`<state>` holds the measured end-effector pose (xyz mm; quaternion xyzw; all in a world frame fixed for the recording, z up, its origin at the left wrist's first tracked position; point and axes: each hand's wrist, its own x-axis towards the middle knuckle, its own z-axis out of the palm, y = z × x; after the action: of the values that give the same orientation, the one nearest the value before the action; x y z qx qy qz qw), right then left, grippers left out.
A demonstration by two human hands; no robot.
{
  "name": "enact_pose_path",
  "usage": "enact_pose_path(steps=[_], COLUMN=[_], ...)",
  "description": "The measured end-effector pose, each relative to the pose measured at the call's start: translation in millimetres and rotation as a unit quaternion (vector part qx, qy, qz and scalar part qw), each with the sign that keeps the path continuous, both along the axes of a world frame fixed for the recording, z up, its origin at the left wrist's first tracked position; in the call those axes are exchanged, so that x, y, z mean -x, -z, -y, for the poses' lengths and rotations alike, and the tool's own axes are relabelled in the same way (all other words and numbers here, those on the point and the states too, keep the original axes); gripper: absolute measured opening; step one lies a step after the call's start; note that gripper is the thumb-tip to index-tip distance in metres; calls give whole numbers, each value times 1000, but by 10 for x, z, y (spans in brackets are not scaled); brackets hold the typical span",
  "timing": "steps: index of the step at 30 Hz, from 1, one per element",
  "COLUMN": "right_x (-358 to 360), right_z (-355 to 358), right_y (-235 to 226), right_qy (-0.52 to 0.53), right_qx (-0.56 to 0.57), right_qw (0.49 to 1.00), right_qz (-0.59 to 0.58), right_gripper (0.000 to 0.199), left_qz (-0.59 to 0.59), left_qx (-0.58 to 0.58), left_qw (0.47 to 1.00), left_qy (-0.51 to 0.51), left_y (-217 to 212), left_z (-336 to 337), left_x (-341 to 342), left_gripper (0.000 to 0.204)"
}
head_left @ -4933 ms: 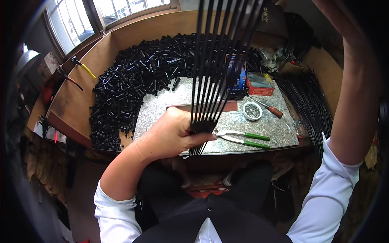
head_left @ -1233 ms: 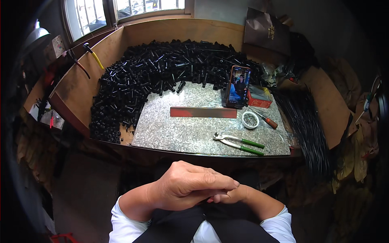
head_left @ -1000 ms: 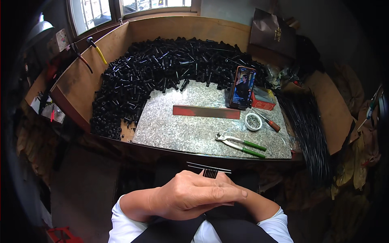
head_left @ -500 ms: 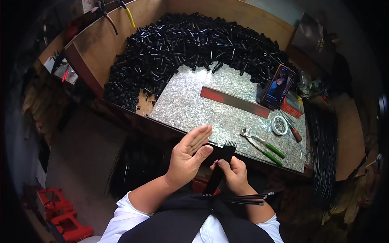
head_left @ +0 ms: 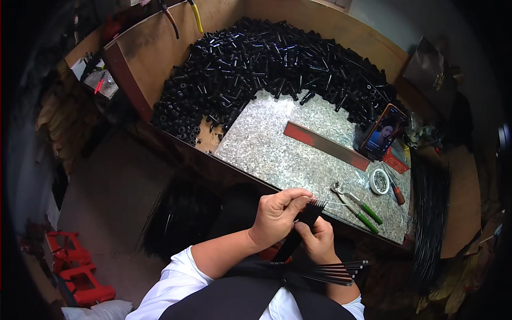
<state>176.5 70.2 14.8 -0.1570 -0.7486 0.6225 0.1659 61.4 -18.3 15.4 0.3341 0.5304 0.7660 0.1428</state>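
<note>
A bundle of thin black metal rods [head_left: 301, 229] is clamped by the left hand [head_left: 277, 216] and right hand [head_left: 319, 241]. Green-handled metal pliers [head_left: 356, 205] are seen nearby on the speckled grey worktop [head_left: 277, 154].

Wooden workbench [head_left: 160, 48] with raised edges, inset with a speckled grey slab [head_left: 277, 154]. A heap of short black tubes [head_left: 256, 64] fills the far and left side. On the slab: red flat bar [head_left: 325, 145], propped phone [head_left: 383, 132], small round dish [head_left: 379, 181], green-handled pliers [head_left: 358, 207] at right.
</note>
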Motion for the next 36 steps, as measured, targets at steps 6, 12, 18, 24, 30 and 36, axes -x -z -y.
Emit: enact_pose_path(steps=[6,12,18,24,30,36], right_x=[40,34,11,-34,-24,-58], right_z=[9,-26,-4,-49,-48,-78], right_y=[24,165,130,51,28,69], right_qy=[-21,-21,3,-20,1,8], right_qx=[30,88,121,59,79,85], right_qw=[999,996,992,997,996,995], right_qz=[0,-15,-26,35,42,46], right_gripper=[14,16,20,19,21,19], left_qz=[57,92,-339,-306,-405,-57], left_qx=[4,-52,351,543,490,109], left_qw=[998,994,801,728,705,981], left_qy=[25,13,-346,-285,-314,-150], left_y=[90,-40,255,334,267,-100], left_z=[63,66,260,251,193,19], left_x=[48,186,1916,2427,2370,1373], left_gripper=[16,37,20,20,14,31])
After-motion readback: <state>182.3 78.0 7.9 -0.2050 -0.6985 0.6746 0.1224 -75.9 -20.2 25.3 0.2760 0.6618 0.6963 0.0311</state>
